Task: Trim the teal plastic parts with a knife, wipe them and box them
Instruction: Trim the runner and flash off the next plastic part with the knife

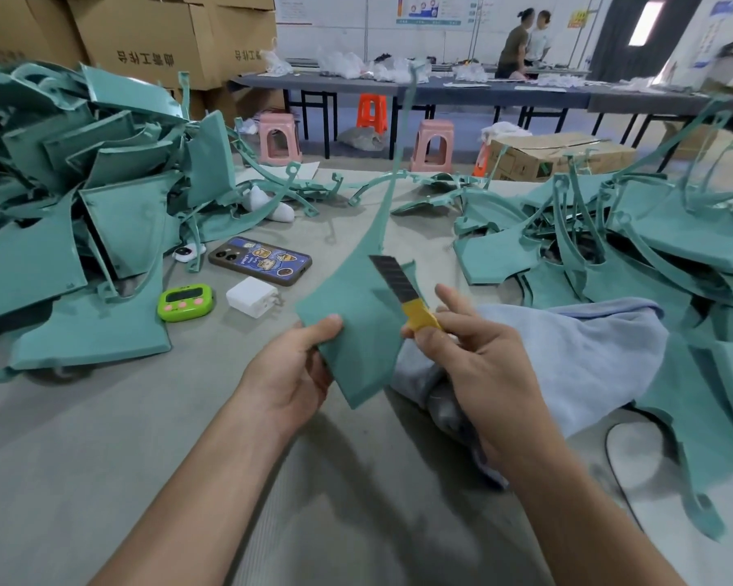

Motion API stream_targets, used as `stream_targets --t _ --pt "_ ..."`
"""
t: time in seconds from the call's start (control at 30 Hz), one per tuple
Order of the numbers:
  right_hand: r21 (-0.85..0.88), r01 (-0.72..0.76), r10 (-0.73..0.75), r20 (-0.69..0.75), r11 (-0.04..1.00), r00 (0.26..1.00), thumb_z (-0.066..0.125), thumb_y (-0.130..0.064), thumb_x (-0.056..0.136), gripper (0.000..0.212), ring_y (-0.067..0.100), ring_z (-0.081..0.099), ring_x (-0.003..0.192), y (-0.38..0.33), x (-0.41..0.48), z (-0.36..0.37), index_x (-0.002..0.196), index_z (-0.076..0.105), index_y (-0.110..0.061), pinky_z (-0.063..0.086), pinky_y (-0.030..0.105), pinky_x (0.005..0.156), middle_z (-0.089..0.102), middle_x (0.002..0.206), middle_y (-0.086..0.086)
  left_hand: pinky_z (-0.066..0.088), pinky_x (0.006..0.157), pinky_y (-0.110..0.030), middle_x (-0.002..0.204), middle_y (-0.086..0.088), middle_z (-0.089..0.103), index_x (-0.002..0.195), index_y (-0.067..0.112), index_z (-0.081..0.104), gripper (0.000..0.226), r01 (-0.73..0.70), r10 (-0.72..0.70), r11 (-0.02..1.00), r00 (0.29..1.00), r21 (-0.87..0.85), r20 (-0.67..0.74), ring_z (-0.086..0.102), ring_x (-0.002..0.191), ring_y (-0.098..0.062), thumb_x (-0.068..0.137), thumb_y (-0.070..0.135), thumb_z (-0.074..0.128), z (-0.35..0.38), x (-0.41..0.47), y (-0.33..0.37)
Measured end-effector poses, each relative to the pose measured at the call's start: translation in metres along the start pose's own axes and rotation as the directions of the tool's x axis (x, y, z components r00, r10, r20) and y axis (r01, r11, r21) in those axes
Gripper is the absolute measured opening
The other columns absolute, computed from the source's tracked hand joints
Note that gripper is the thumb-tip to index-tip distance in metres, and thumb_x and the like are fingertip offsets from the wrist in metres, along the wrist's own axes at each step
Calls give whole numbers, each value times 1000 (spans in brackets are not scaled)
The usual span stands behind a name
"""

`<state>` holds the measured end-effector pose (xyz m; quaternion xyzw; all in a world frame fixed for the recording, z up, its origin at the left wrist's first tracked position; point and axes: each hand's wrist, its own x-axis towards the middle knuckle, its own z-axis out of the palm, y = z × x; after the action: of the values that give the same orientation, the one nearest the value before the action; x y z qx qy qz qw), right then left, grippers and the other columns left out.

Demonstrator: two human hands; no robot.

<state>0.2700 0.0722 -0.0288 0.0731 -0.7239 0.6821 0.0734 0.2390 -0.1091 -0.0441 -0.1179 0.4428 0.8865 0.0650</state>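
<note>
Near the middle of the grey table, the left hand grips one teal part by its near left edge. The thumb lies on top and the fingers are curled beneath, and the part's long thin arm points up and away. The right hand pinches the yellow handle of a knife. Its dark segmented blade is extended and lies across the right side of the part's face, close to that edge.

This looks like the trimming step on this one piece. It has not been wiped or boxed.

A blue-grey cloth lies bunched on the table just under and to the right of the right hand, ready for wiping. Much work appears to remain. A tall left heap of teal pieces and a wide right heap flank the work spot, and I cannot tell which of them, if either, is already trimmed. No box being filled shows within reach; cardboard boxes are stacked far left behind the heap.

A phone, a green timer and a white charger lie on the table left of the held part.
</note>
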Motion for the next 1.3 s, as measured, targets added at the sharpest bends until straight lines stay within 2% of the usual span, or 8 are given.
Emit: stream_targets --t 0.23,0.4,0.53,0.63,0.8,0.97,1.2,1.3 --pt "300 -223 250 -53 928 967 64 -4 96 30 21 73 71 -3 10 -11 73 81 -11 61 29 64 77 81 12 58 63 -24 107 -4 78 107 14 76 25 -38 9 950 996 311 94 74 86 -13 84 12 68 -10 0 -2" --pt "175 -191 183 61 966 981 66 -1 94 25 25 68 83 4 14 -15 77 81 -11 57 43 86 76 89 21 58 70 -30 105 -6 78 99 18 81 19 46 -67 934 997 353 48 74 83 -14 92 16 63 -16 1 4" --pt "319 -137 150 -16 938 989 65 -5 96 27 15 67 77 6 15 -17 79 83 -15 58 25 74 77 82 3 60 53 -25 96 -10 78 106 3 71 17 97 -90 991 993 93 -80 75 85 -19 95 5 59 -14 3 10" --pt "80 -13 20 -90 997 996 67 -10 97 23 13 62 66 6 7 -21 83 82 -21 53 24 65 76 75 6 62 66 -30 110 -15 74 115 -1 67 21 141 -173 962 977 -235 -121 72 103 -26 98 6 57 -13 3 18" --pt "-420 97 -104 5 902 995 68 -24 95 18 1 49 51 7 -16 -1 78 73 -20 41 24 51 65 61 0 45 37 -11 66 -6 69 99 5 64 12 147 -189 936 976 -319 -106 62 43 -7 100 12 56 -10 0 19" --pt "-298 172 -146 109 939 983 70 -12 94 17 -2 55 54 3 -22 9 80 78 -16 38 7 53 66 63 -4 43 35 -9 58 -5 63 108 7 61 12 166 -205 948 971 -272 -122 55 37 -5 101 16 57 -10 0 18" --pt "-341 47 -86 -98 939 991 63 -31 91 28 20 53 47 12 -6 -2 70 69 -15 48 41 52 61 52 3 41 32 -12 57 -7 63 99 3 61 6 147 -180 964 974 -222 -136 57 38 -7 98 8 58 -8 -1 18" --pt "-182 118 -112 45 976 993 62 -42 85 31 18 45 48 9 -12 -3 78 72 -14 39 35 48 58 56 6 39 32 -10 55 -6 61 86 4 60 11 132 -158 978 973 -160 -166 53 37 -7 97 7 58 -6 -1 14"
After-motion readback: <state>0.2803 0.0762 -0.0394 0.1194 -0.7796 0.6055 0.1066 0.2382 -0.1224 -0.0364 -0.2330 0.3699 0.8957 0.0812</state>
